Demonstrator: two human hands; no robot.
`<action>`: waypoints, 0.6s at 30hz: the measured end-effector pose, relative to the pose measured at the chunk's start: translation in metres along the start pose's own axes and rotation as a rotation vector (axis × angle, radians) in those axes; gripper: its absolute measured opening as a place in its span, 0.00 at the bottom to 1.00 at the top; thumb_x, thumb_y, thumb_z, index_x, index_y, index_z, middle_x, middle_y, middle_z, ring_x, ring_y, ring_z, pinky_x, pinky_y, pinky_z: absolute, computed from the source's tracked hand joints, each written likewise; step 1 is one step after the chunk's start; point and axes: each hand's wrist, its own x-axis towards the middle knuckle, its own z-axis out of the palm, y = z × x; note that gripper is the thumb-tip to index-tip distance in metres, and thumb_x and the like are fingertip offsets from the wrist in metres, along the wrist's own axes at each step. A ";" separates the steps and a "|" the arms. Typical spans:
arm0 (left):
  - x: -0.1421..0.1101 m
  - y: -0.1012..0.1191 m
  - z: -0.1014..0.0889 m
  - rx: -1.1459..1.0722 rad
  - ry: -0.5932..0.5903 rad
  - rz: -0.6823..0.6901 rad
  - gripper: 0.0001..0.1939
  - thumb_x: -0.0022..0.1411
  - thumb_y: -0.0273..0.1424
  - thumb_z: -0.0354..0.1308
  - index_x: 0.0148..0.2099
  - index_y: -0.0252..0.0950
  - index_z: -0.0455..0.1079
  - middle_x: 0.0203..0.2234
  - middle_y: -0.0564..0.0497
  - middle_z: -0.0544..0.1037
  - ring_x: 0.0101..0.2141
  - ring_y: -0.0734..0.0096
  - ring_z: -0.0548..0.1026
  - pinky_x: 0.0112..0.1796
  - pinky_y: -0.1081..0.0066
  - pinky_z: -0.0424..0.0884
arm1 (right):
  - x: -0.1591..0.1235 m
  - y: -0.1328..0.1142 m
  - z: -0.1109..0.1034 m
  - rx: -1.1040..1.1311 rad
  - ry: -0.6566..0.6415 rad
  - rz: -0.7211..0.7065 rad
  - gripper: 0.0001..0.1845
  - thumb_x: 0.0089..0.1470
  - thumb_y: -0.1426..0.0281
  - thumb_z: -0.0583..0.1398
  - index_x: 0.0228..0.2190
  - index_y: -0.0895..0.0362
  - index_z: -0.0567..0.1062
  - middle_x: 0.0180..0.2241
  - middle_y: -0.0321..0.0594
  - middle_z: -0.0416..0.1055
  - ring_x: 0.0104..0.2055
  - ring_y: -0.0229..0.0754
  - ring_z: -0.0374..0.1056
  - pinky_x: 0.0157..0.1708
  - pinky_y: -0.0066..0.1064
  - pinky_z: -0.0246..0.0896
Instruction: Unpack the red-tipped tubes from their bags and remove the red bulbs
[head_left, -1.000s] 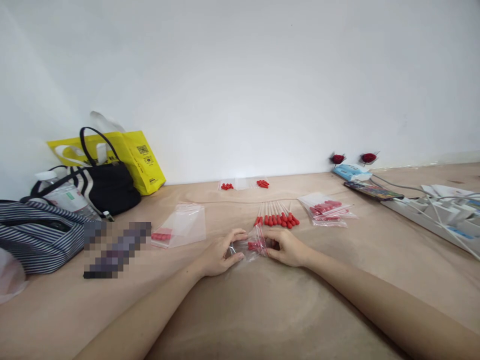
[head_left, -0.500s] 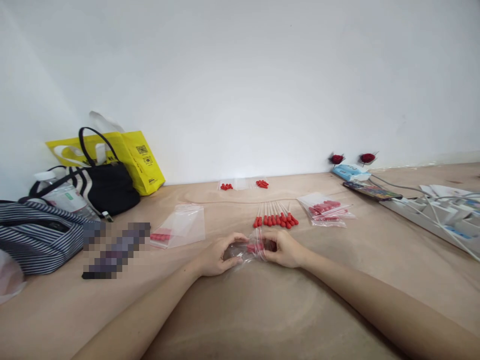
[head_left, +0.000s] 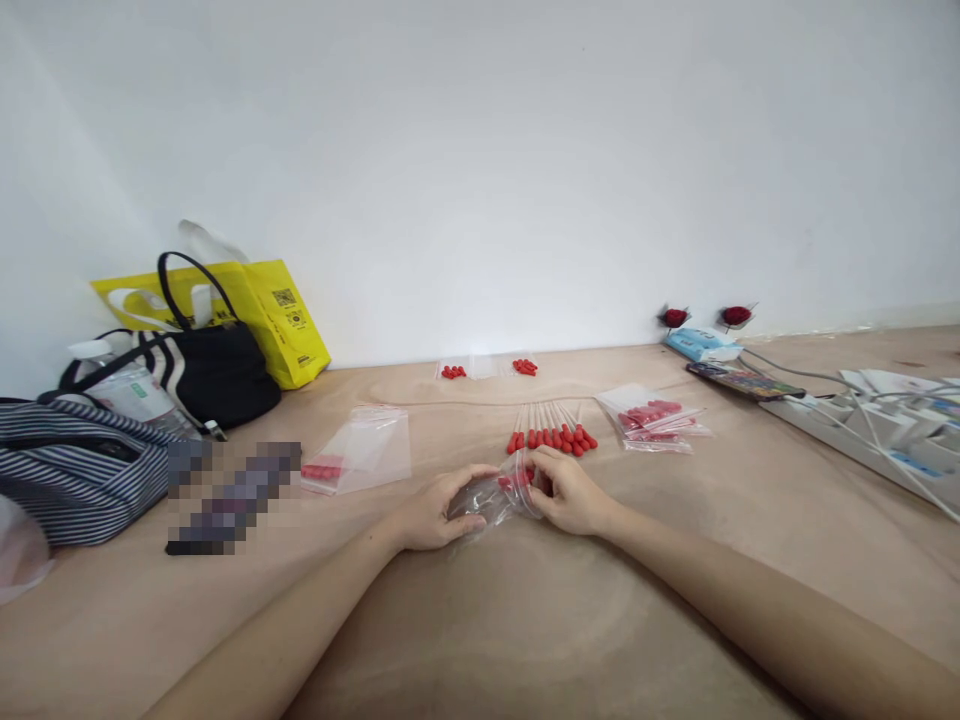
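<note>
Worked over the table (head_left: 480, 640), well in from its back edge; curled left hand (head_left: 435, 512) around clear bag (head_left: 491, 503), pinched its red-lined end in right hand (head_left: 571, 495); had red-tipped sticks (head_left: 556, 438) just beyond, toward that edge; showed red tips (head_left: 505, 482) at the pinch; probably risked spilling those through a slack right-hand grip, or splitting the bag by pulling hard.
</note>
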 end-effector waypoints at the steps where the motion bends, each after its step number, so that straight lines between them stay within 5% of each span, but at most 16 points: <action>1: 0.000 0.000 0.000 0.006 -0.002 -0.003 0.26 0.55 0.33 0.54 0.56 0.40 0.53 0.52 0.49 0.63 0.51 0.65 0.62 0.51 0.64 0.59 | 0.000 0.002 0.000 0.007 -0.001 0.003 0.16 0.42 0.80 0.54 0.36 0.59 0.70 0.29 0.37 0.62 0.27 0.34 0.59 0.29 0.25 0.57; 7: 0.001 -0.001 0.000 0.019 -0.005 0.013 0.25 0.55 0.34 0.53 0.55 0.40 0.54 0.51 0.48 0.64 0.50 0.64 0.63 0.50 0.64 0.59 | 0.001 0.008 -0.001 0.076 -0.060 -0.100 0.11 0.46 0.68 0.60 0.35 0.56 0.73 0.34 0.40 0.69 0.37 0.40 0.64 0.38 0.30 0.58; 12: 0.001 0.000 0.000 0.020 -0.006 0.000 0.25 0.55 0.34 0.53 0.55 0.40 0.55 0.50 0.48 0.65 0.49 0.64 0.64 0.50 0.63 0.59 | 0.001 0.006 -0.004 0.099 -0.062 -0.104 0.09 0.51 0.68 0.56 0.34 0.55 0.76 0.33 0.40 0.71 0.36 0.39 0.65 0.37 0.30 0.59; 18: -0.001 -0.002 -0.002 0.017 -0.028 -0.035 0.26 0.55 0.34 0.53 0.56 0.40 0.54 0.52 0.47 0.63 0.52 0.64 0.61 0.51 0.62 0.58 | -0.011 0.026 -0.015 0.417 -0.064 0.147 0.14 0.46 0.63 0.60 0.35 0.58 0.75 0.34 0.41 0.71 0.34 0.38 0.67 0.36 0.31 0.62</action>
